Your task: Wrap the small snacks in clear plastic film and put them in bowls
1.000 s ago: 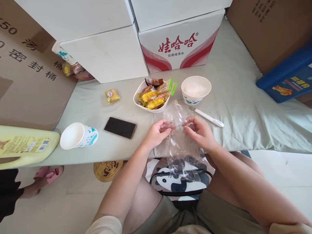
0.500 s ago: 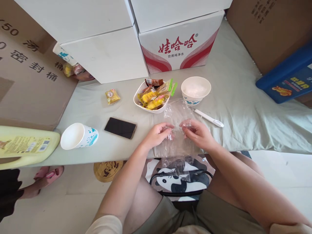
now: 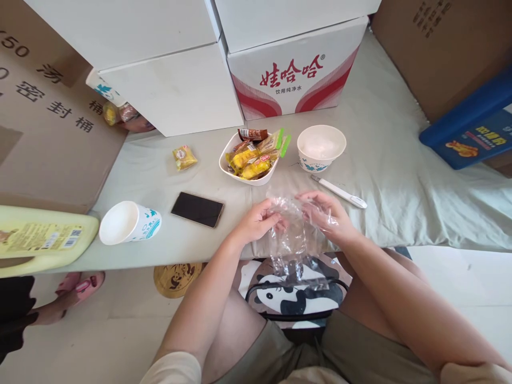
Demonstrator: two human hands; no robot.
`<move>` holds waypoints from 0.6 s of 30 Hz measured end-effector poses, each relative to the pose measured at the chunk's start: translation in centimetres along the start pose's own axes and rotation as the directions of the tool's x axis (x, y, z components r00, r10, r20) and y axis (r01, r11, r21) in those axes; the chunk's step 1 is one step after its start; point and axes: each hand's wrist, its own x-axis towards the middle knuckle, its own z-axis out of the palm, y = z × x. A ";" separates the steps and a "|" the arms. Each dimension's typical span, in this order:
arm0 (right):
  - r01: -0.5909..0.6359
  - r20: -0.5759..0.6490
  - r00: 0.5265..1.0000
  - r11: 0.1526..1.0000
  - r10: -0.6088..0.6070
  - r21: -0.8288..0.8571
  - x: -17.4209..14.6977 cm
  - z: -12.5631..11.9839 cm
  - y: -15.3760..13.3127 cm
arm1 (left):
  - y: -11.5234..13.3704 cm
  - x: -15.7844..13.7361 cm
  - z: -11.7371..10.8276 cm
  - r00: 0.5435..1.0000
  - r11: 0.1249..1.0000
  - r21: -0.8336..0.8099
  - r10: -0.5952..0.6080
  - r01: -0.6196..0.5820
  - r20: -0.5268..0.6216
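Observation:
A thin, crinkled piece of clear plastic film point(image 3: 294, 242), perhaps a bag, hangs between my hands at the table's front edge, its lower end dangling over my lap. My left hand point(image 3: 262, 220) pinches its upper left part between thumb and curled fingers. On the other side my right hand point(image 3: 326, 213) has its fingers bent into the plastic, and some of the film lies over them. Just beyond the right hand lies a white-handled utility knife point(image 3: 340, 192). Behind it stands a paper bowl point(image 3: 316, 166) with clear plastic inside.
A white bowl point(image 3: 262, 182) holds wrapped snacks; one yellow packet point(image 3: 184, 158) lies apart. A phone point(image 3: 197, 209) and a tipped paper cup point(image 3: 146, 223) are at left, beside a yellow jug point(image 3: 48, 237). White cartons point(image 3: 296, 74) line the back. A blue container point(image 3: 468, 128) stands right.
The plastic film has been drawn closer to me and bunched, away from the bowls. My right hand has opened slightly and now has film spread over its fingers.

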 end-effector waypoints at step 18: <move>-0.132 -0.008 0.991 0.985 0.133 0.111 0.5 -0.5 0.0 | 0.7 0.2 -1.2 0.978 0.989 0.020 0.151 -0.149 -0.146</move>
